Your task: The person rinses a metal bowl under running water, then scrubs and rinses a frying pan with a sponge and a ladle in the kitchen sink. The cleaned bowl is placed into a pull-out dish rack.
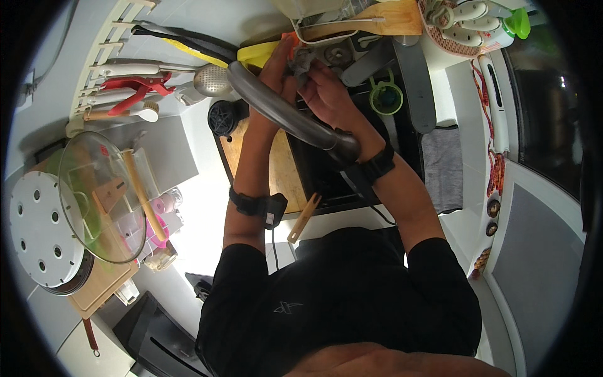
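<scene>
Both hands are close together at the far side of a dark sink (325, 181), beyond a curved dark metal faucet (282, 115). My right hand (327, 94) grips a crumpled grey piece of material (301, 60) between its fingertips. Against the other side of that material lies my left hand (279, 70), its fingers beside an orange item (292, 41); the faucet partly covers this hand, and its grip is unclear. To the right, a green-rimmed strainer cup (386, 98) sits near the sink's far right. A wooden board (287, 174) lies under my left forearm.
A light wooden utensil (305, 217) lies across the near sink edge. On the left wall hang a slotted ladle (212, 81), red-handled tool (136, 89) and brush (150, 112). A glass lid (103, 198) stands at left. A wooden spatula (391, 19) and grey cloth (442, 169) are at right.
</scene>
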### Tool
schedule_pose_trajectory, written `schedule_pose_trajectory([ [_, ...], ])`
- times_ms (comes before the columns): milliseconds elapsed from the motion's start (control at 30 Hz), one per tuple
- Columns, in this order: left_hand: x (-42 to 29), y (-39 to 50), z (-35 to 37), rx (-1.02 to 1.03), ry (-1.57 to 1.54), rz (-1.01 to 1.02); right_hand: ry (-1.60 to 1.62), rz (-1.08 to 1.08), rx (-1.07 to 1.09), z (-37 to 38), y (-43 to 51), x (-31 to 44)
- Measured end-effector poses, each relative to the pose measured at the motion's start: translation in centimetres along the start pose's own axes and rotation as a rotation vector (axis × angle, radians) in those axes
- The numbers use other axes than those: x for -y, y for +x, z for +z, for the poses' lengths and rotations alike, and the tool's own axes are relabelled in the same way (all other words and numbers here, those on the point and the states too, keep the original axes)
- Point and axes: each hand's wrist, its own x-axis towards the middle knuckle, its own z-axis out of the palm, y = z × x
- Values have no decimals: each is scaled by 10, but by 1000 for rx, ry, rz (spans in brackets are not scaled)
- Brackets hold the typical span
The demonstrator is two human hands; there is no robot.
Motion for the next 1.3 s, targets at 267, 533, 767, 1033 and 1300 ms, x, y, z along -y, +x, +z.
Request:
schedule_pose_trajectory([
  [267, 1, 0, 3, -27, 22, 10, -31, -2, 0, 6, -4, 2],
  [533, 0, 2, 5, -45, 44, 60, -22, 11, 30, 8, -11, 6],
  [767, 4, 1, 9, -59, 48, 41, -7, 12, 61, -2, -10, 3],
  [1033, 3, 3, 9, -63, 70, 60, -3, 16, 61, -6, -8, 2],
  [1300, 14, -1, 13, -118, 6, 46, -11, 24, 104, -6, -9, 4],
])
